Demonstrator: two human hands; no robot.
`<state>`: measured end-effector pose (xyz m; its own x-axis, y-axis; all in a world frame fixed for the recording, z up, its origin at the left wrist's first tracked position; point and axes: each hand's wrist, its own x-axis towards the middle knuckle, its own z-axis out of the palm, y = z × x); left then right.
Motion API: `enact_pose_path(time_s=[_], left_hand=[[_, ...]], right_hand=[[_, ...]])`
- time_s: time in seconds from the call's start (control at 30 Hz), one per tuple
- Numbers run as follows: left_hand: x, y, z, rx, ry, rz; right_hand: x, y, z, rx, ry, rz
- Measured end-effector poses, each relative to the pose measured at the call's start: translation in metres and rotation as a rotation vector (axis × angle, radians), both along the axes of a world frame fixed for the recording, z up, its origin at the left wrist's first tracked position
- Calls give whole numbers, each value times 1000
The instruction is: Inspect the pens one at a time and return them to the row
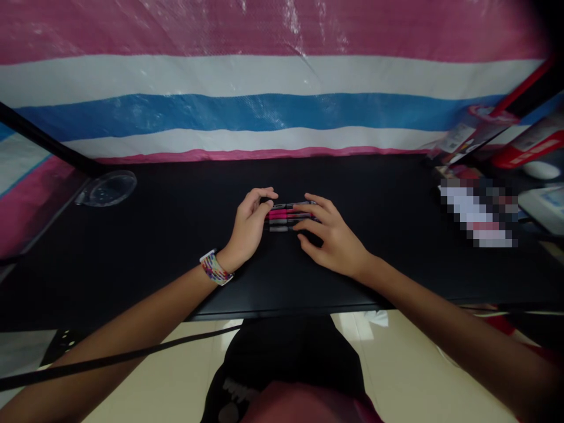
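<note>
Several pens (278, 215) lie side by side on the black table (185, 235), pointing left to right. One has a bright pink part; others look black and grey. My left hand (250, 226) is at their left ends, its fingers curved and thumb apart, hiding those ends. From the other side, my right hand (331, 238) rests with spread fingers over the pens' right ends, the fingertips seeming to touch them. Neither hand is closed round a pen. A multicoloured woven watch band (215, 268) circles my left wrist.
A clear plastic lid or dish (109, 188) lies at the back left. At the right stand a clear container with a red rim (469, 132), a blurred-out packet (473, 211) and a white object (544, 205). A striped plastic sheet (264, 111) hangs behind. A dark cord (176, 343) crosses my left forearm.
</note>
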<state>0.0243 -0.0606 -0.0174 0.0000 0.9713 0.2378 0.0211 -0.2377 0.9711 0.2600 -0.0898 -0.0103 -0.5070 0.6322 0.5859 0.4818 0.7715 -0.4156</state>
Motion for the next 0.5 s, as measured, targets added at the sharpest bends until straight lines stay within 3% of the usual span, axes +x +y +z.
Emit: enact_pose_path(time_s=[0.3,0.4,0.5], left_hand=[[-3,-6,9,116,211,-20],[-3,-11,20,193,318,-86],[-4,-13,36,296,499,-191]], right_hand=[[4,-1,1,47,-85,-1],[3,0,7,50,-51,31],[3,8,17,41,40,-25]])
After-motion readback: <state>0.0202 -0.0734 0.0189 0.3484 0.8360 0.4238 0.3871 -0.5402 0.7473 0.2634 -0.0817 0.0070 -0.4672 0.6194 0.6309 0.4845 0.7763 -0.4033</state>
